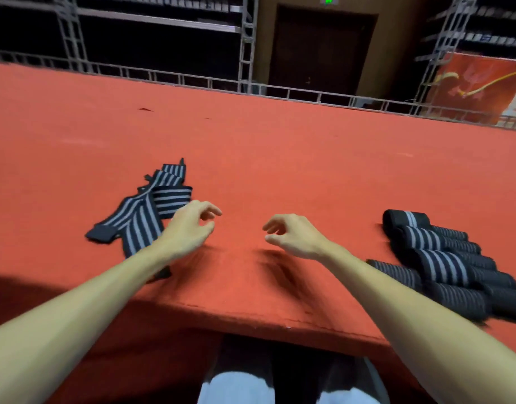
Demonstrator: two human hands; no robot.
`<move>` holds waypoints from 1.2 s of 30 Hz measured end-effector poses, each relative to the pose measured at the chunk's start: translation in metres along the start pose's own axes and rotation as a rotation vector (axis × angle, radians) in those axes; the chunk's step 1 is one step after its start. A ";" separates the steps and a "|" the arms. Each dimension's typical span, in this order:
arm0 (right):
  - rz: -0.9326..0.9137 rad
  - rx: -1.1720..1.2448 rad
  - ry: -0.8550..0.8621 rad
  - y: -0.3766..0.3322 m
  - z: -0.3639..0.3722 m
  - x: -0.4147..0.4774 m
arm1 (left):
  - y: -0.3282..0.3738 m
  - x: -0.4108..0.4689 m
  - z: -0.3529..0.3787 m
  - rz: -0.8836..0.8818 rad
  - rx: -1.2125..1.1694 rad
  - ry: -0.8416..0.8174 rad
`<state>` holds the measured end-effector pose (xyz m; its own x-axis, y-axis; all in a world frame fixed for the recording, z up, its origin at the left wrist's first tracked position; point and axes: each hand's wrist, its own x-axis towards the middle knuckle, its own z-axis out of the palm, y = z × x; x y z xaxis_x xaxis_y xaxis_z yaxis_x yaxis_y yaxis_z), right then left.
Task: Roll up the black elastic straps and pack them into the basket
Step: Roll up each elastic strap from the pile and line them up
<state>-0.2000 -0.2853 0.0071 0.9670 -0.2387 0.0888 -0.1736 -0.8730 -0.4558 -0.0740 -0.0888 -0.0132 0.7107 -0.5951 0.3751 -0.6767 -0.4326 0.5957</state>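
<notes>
On the desk covered with red-orange felt cloth [280, 147], a loose bundle of black elastic straps with grey stripes [140, 217] lies unrolled at the left side, the bands crossing over each other, and one plain black end points to the near left. At the right side of the desk, well apart from the loose bundle, a group of rolled black straps with grey stripes [443, 266] lies close together in rows, the rolls touching each other. The person's left hand [189, 228] is just beside the right edge of the loose bundle, and the left forearm passes over its near end; whether the hand touches the fabric cannot be told. Its fingers [213, 209] are loosely curled, with a narrow gap to the thumb, and they hold nothing. The right hand [294, 236] is over the bare felt between the two groups of straps, its fingers [272, 225] also loosely curled and holding nothing. Beyond the far edge of the desk runs a grey metal truss rail [192, 80], and behind it stands a dark brown door [320, 48].
</notes>
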 end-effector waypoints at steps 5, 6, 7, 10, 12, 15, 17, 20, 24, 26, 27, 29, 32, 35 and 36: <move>-0.073 0.058 -0.099 -0.052 0.050 0.045 | -0.078 -0.016 -0.045 -0.232 0.149 0.350; -0.079 0.076 -0.111 -0.061 0.059 0.054 | -0.089 -0.020 -0.048 -0.327 0.145 0.359; -0.083 0.103 -0.121 -0.070 0.069 0.062 | -0.097 -0.023 -0.050 -0.421 0.103 0.340; -0.073 0.212 -0.144 -0.093 0.094 0.079 | -0.111 -0.026 -0.045 -0.527 -0.054 0.238; -0.051 0.272 -0.165 -0.104 0.108 0.086 | -0.113 -0.026 -0.041 -0.501 -0.103 0.253; -0.028 0.359 -0.164 -0.108 0.118 0.090 | -0.109 -0.023 -0.037 -0.468 -0.246 0.281; 0.002 0.459 -0.163 -0.107 0.115 0.085 | -0.105 -0.022 -0.036 -0.437 -0.330 0.283; 0.083 0.618 -0.136 -0.100 0.105 0.077 | -0.102 -0.021 -0.034 -0.382 -0.359 0.255; 0.172 0.837 -0.170 -0.094 0.093 0.065 | -0.091 -0.020 -0.035 -0.407 -0.406 0.223; 0.180 0.844 -0.178 -0.094 0.088 0.060 | -0.080 -0.019 -0.038 -0.393 -0.422 0.217; 0.184 0.853 -0.169 -0.093 0.085 0.057 | -0.073 -0.018 -0.040 -0.371 -0.425 0.213; 0.190 0.900 -0.142 -0.093 0.079 0.052 | -0.056 -0.017 -0.042 -0.311 -0.406 0.189; 0.177 0.948 -0.094 -0.087 0.067 0.042 | -0.033 -0.016 -0.038 -0.269 -0.399 0.176; 0.188 1.067 -0.057 -0.080 0.051 0.029 | -0.013 -0.014 -0.032 -0.252 -0.494 0.158; 0.189 1.107 -0.031 -0.076 0.044 0.025 | -0.004 -0.013 -0.028 -0.232 -0.528 0.133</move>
<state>-0.1540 -0.2062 0.0052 0.9496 -0.3031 -0.0803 -0.0721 0.0384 -0.9967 -0.0747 -0.0602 -0.0002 0.8695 -0.4209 0.2586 -0.3381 -0.1254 0.9327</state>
